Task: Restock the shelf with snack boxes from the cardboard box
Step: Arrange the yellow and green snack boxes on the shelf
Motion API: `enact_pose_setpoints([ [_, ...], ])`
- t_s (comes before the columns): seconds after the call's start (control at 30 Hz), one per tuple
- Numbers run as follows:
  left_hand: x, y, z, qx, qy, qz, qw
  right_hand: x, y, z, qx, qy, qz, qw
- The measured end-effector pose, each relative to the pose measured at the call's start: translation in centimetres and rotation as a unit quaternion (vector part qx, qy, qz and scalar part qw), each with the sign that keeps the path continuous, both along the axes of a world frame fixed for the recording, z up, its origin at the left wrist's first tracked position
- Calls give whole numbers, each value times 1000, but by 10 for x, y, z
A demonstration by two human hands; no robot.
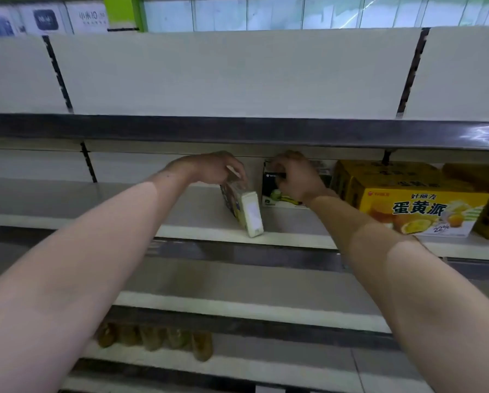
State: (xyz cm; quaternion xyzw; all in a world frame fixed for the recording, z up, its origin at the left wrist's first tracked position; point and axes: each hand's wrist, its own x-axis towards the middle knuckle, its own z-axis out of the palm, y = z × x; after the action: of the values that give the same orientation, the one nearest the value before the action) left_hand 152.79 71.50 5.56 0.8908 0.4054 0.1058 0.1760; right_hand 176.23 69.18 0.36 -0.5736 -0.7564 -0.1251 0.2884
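The fingers of the left hand (217, 165) curl down over the top of a pale snack box (244, 208) and grip it; the box leans, its white end panel facing the camera and its lower corner resting near the front lip of the shelf (198, 211). Just to its right, the fingers of the right hand (293, 178) close around the top of a dark snack box (271, 194) that stands upright farther back on the same shelf. The two boxes sit close together but do not seem to touch. Right of the dark box, large yellow cartons (424, 211) with Chinese lettering fill the shelf. The board above is bare, and blurred brown jars (155, 340) sit on a lower one. The cardboard box is out of view.

To do this step well, the pale box probably needs tipping upright and sliding back, snug beside the dark one, faces forward, fronts level, while the right hand steadies the row.
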Motion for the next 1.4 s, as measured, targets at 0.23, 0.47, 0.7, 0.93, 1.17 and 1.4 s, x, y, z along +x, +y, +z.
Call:
enact_pose_setpoints([
  [0.23,-20,-8,-13,-74,-129,150,977,-61,1,-5,-45,-60,73,995],
  [0.47,-35,-6,-15,-44,-85,154,983,-80,13,-7,-65,-22,82,994],
  [0.7,-45,0,-11,-10,-7,129,992,-76,21,-2,-116,-3,103,988],
  [0.93,-45,13,-19,52,-21,168,984,-73,16,-2,-131,36,104,985],
  [1.17,-26,19,-30,2,-112,128,985,-49,3,5,-99,13,123,987],
  [1.4,42,20,-42,59,-115,62,990,4,-21,1,-41,-19,82,996],
])
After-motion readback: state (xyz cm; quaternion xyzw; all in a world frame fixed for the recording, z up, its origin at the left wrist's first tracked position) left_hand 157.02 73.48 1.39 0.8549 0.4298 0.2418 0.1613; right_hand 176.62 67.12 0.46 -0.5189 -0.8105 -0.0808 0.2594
